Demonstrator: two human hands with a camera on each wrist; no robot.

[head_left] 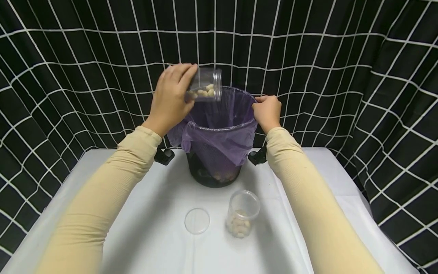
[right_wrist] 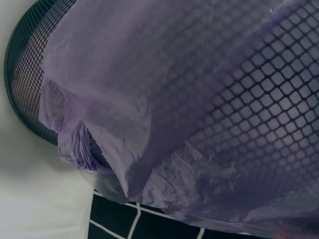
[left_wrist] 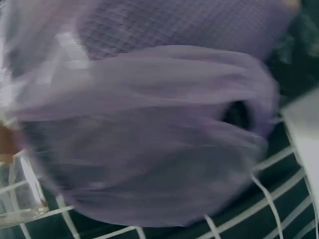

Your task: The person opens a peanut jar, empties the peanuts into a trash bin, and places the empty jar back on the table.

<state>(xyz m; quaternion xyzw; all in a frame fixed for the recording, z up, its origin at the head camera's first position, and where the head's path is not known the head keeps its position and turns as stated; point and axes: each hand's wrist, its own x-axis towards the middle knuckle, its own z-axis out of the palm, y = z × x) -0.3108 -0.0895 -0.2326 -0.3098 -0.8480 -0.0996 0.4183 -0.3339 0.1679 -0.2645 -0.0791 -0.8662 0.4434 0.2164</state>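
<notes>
The left hand (head_left: 170,99) holds a clear plastic jar (head_left: 206,85) on its side above the bin, its open mouth pointing toward the middle of the purple bin liner (head_left: 219,125). Pale, rounded pieces — possibly peeled garlic cloves, though the view is too small to be sure — lie along the jar's lower wall near the mouth. The chief risk is a miss: the mouth sits just over the near-left part of the rim, so pieces tipping out too fast or at a slant could strike the rim and bounce onto the desk (head_left: 137,228). The liner is loose and droops over the outside of the black mesh waste bin (head_left: 212,175); if it slips inward under falling pieces, they could land between bag and mesh. The bin is light-looking, so a knock from the jar might shift it.

The left hand's grip is closed around the jar's closed end, fingers wrapped over the top and the thumb hidden below. The right hand (head_left: 267,112) pinches the liner at the right rim, fingers curled over the edge, and seems to steady bag and bin together. The left wrist view is badly blurred and shows only purple film.

Nearer on the desk stand a second open jar (head_left: 242,217) holding more of the pale pieces and, just to its left, a clear round lid (head_left: 197,220) lying flat — either could be caught by a sleeve.
</notes>
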